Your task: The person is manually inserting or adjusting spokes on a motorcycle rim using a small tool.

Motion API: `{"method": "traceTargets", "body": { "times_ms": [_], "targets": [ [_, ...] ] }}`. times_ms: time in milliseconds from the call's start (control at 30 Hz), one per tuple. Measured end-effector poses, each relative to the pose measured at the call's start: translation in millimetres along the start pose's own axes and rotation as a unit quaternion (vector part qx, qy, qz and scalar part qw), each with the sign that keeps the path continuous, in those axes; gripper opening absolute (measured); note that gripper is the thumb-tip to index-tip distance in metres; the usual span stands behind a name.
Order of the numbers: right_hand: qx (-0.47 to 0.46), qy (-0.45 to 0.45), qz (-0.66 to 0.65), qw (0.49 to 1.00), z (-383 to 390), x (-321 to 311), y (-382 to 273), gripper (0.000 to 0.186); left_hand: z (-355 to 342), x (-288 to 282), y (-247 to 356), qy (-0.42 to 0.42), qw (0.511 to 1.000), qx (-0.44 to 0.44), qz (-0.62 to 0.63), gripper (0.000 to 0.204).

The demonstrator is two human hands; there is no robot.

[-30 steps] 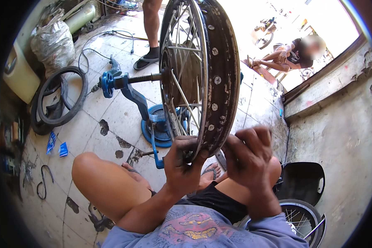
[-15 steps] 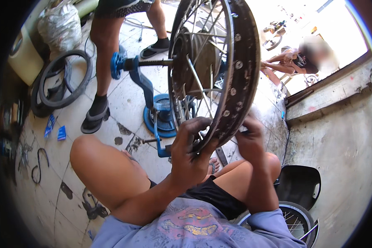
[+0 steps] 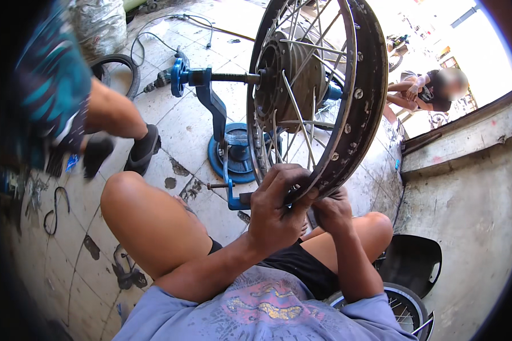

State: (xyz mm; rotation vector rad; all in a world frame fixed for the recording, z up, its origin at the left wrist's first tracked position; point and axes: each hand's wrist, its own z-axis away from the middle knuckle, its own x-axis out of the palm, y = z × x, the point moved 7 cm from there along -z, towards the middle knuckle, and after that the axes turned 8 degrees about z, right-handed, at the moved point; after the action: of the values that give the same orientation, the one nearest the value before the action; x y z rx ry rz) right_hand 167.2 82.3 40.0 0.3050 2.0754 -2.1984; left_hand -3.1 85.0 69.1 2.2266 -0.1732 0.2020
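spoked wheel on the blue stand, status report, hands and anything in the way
Left hand gripping lower rim; right hand at rim's right side. Spoked wheel mounted on blue stand. Another person's leg at left, apart from wheel.

Daylight floods the opening (image 3: 473, 34) at upper right, bleaching it nearly white. The floor (image 3: 230, 48) shines pale beyond the wheel (image 3: 300, 85), which looks fairly crisp; the far left sinks into dimness. Motion smears the shorts (image 3: 57, 85) there. The seated person (image 3: 438, 85) has a blurred-out head. Straight edges bend toward the black fisheye border.
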Motion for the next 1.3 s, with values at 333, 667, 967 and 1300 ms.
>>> {"method": "traceTargets", "body": {
  "times_ms": [333, 667, 967, 1300],
  "targets": [
    [-0.032, -0.032, 0.067, 0.997, -12.5, -7.7, -7.5, 0.015, 3.1, 4.5, -10.6, 0.024, 0.991, -0.102, 0.087, 0.032],
    [-0.24, 0.03, 0.31, 0.919, -12.4, -0.3, -80.4, 0.01, 13.3, 4.1, -16.3, 0.056, 0.984, -0.123, 0.117, 0.026],
    [-0.155, -0.005, 0.194, 0.969, -26.8, -8.8, -54.6, 0.018, 12.9, 5.0, -17.6, 0.048, 0.991, -0.102, 0.07, 0.023],
    [-0.334, 0.024, 0.51, 0.792, -11.5, 8.9, -129.8, 0.013, 8.3, -2.4, -9.4, 0.056, 0.985, -0.14, 0.087, 0.026]
  ]
}}
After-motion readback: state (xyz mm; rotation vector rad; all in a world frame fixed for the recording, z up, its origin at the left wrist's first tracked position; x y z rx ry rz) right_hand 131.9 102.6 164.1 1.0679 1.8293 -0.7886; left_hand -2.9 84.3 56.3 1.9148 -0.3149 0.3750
